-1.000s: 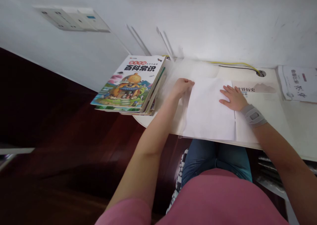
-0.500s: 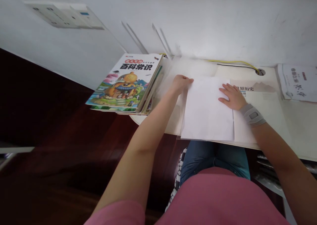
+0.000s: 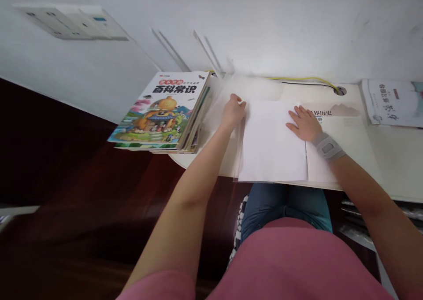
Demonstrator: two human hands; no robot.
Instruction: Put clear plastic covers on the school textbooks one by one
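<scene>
An open book lies on the table, its left side a blank white page and its right side printed with dark Chinese characters and faint mountains. Under and around it spreads a clear plastic sheet, reaching out past the book's left and far edges. At the book's left edge, my left hand has its thumb and fingers pinched together on the plastic; the exact grip is hard to make out. My right hand, with a grey band at the wrist, rests flat across the book's upper middle, fingers spread.
A stack of books with a colourful cover stands at the table's left end. More books lie at the far right. A yellow cable runs along the wall to a round hole. Wall sockets are at upper left.
My left hand has shifted slightly left, away from the book's page edge. The right hand stays flat on the book. The whole view has moved a little.
</scene>
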